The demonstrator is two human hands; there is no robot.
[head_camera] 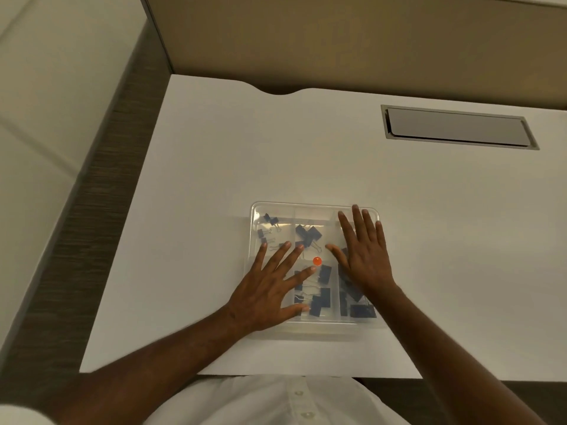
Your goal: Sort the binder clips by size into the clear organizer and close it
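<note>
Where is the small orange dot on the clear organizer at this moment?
In the head view, the orange dot sits near the middle of the clear organizer, between the left hand and right hand.

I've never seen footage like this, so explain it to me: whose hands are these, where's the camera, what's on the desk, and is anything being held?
The one picture comes from a camera worn on a person's head, looking down. Both bare hands lie flat, fingers spread, on a clear organizer on a white desk: left hand, right hand. Dark binder clips show through it, in separate compartments. Its lid seems to be on. Neither hand holds anything. A grey panel is set into the desk.
</note>
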